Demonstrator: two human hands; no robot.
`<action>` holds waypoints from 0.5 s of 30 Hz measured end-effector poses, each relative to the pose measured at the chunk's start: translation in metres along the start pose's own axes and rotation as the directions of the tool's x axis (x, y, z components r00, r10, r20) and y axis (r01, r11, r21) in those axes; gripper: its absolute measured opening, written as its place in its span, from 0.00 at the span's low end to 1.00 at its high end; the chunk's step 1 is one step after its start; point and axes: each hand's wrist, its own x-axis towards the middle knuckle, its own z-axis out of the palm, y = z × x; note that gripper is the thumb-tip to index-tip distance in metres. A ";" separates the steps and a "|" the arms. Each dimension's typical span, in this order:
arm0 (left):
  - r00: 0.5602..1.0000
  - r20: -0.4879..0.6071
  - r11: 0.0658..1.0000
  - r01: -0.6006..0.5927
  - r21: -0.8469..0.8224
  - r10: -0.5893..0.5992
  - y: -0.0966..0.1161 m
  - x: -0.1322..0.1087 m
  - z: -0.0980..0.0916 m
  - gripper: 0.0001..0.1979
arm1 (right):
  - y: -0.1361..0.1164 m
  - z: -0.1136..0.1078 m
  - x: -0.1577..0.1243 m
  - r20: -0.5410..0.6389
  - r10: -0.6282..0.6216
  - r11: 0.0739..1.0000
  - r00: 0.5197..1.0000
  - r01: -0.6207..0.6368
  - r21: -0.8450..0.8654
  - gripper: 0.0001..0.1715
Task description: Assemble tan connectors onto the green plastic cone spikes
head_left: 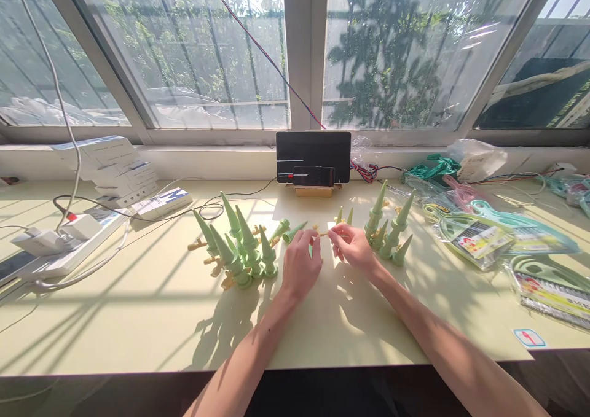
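My left hand and my right hand meet over the middle of the table, fingers pinched. Between their fingertips is a small yellow plastic piece, partly covered by the fingers. Left of my left hand stands a cluster of green cone-shaped spikes, points up, with yellow valve-like stems sticking out sideways. Just behind that hand a green spike lies on its side. Beside my right hand is a second group of upright green spikes.
A black tablet with a phone before it stands at the back. White boxes, a power strip and cables are at left. Packaged green items lie at right. The table's front edge is near me.
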 end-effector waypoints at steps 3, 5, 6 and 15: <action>0.999 -0.038 0.999 0.018 0.033 -0.017 -0.002 0.000 0.000 0.08 | -0.001 -0.003 0.000 -0.074 -0.034 0.999 0.997 0.032 -0.021 0.24; 0.998 -0.049 0.997 0.035 0.074 -0.031 -0.004 0.000 0.000 0.09 | -0.002 -0.005 0.000 -0.102 -0.059 0.997 0.993 0.054 -0.055 0.26; 0.998 -0.050 0.994 0.044 0.097 -0.039 -0.005 0.000 -0.001 0.08 | -0.002 -0.005 0.000 -0.110 -0.065 0.996 0.992 0.057 -0.068 0.26; 0.984 0.042 0.944 0.152 0.292 -0.172 -0.003 -0.001 -0.001 0.05 | -0.002 -0.004 -0.002 -0.125 -0.067 0.996 0.990 0.060 -0.064 0.29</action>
